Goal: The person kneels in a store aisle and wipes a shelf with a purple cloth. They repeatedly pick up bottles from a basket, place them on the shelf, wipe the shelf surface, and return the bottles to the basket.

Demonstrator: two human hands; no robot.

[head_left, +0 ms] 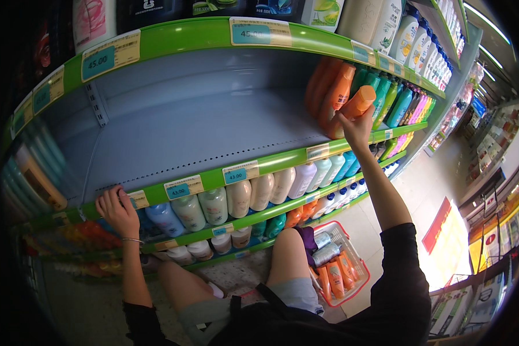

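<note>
My right hand [358, 127] grips an orange plastic bottle [360, 103], tilted, at the right end of a grey metal shelf [199, 125]. Close behind it stand more orange bottles [338, 93], with green and teal bottles [371, 82] to their right. At the left, my left hand [117, 211] rests on the shelf's green front edge [212, 176], fingers curled over it beside a price tag [139, 199]; it holds no bottle that I can see.
Pale bottles [238, 198] line the shelf below. A white basket with a red rim [365, 277] stands on the floor by my right knee, holding orange bottles [335, 279], patterned packs [326, 254] and purple cloth [306, 242]. Shampoo bottles [404, 39] fill the upper shelf. An aisle [415, 173] runs off to the right.
</note>
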